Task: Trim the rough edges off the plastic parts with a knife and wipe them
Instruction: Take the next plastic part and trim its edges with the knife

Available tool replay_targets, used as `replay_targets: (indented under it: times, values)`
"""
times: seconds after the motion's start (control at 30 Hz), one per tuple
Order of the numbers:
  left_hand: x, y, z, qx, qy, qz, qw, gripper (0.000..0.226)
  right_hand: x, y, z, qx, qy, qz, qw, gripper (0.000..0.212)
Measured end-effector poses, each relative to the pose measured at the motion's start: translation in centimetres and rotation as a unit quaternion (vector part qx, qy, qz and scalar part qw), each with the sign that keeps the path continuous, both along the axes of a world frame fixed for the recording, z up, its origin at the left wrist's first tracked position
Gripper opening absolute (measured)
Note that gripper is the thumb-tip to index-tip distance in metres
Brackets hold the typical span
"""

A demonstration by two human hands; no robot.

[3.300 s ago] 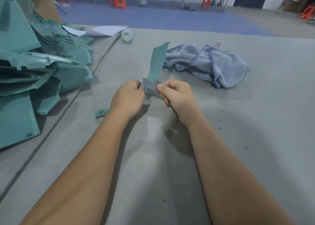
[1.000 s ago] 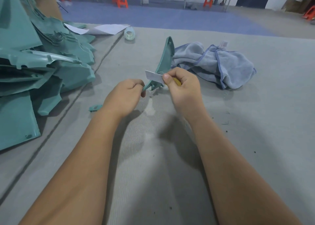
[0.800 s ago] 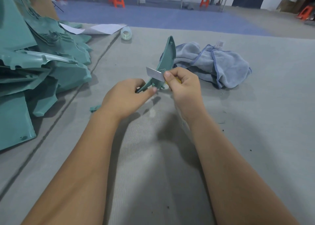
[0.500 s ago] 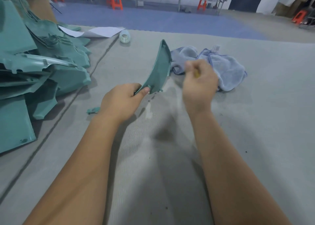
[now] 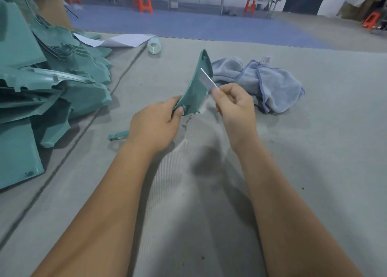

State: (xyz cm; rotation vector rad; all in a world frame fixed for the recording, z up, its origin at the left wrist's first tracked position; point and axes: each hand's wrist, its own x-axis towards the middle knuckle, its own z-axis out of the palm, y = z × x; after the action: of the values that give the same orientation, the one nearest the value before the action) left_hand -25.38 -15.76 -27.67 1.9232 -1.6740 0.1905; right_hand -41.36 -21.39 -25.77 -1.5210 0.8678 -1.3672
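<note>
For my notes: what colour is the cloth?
Light blue-grey cloth, darker blue edging; head view.

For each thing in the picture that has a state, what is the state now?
left hand: grips the lower end of the plastic part
plastic part: held up off the mat, tip pointing up
right hand: pinches the knife
knife: bare blade lies against the part's right edge
cloth: crumpled on the mat, untouched
pile of parts: stacked at left

Grey mat — cloth, teal parts, tape roll
</note>
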Motion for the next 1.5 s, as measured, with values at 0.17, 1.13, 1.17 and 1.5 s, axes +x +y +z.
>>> replay_targets:
  times: [0.17, 1.13, 1.17, 1.5]
  values:
    - [-1.2, -0.3, 0.1, -0.01, 0.004, 0.006, 1.0, 0.022, 0.2, 0.3, -0.3, 0.005, 0.046, 0.074, 0.996, 0.025]
    - [-0.3, -0.1, -0.8, -0.008, 0.054, -0.007, 0.998, 0.042, -1.0, -1.3, 0.4, 0.018, 0.062, 0.173, 0.983, 0.022]
    - [-0.2, -0.1, -0.9, -0.019, 0.049, -0.009, 0.999, 0.044, -0.9, -1.1, 0.4, 0.017, 0.096, 0.197, 0.975, 0.022]
    - [-0.1, 0.1, -1.3, -0.017, 0.029, -0.004, 0.999, 0.053, -0.3, -1.7, 1.3, 0.018, -0.045, 0.065, 0.997, 0.021]
